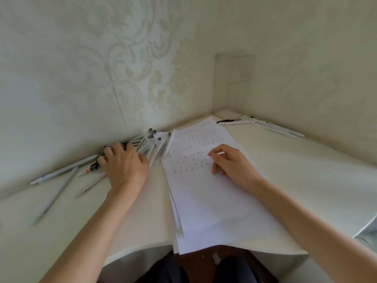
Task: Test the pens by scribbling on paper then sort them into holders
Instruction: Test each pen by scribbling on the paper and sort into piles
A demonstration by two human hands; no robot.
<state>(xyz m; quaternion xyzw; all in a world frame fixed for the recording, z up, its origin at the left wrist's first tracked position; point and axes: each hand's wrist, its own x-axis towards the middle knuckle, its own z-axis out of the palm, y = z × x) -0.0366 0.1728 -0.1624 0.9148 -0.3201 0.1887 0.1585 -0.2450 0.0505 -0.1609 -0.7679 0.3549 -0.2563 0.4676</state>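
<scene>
A stack of white paper (206,203) lies on the desk in front of me, its upper half covered with small scribbled marks. My right hand (232,164) rests on the sheet, fingers loosely curled, holding nothing. To the left, several white pens (151,141) lie in a heap against the wall. My left hand (122,164) lies palm down on that heap, fingers spread over the pens; whether it grips one is hidden. More white pens (59,172) are scattered further left. A second small group of pens (263,125) lies at the far right corner.
The cream desk (306,180) fits into a corner between two patterned walls. Its front edge curves inward near my lap, and the paper overhangs it. A clear, hard-to-see container (234,82) stands in the back corner. My dark trousers show below the desk.
</scene>
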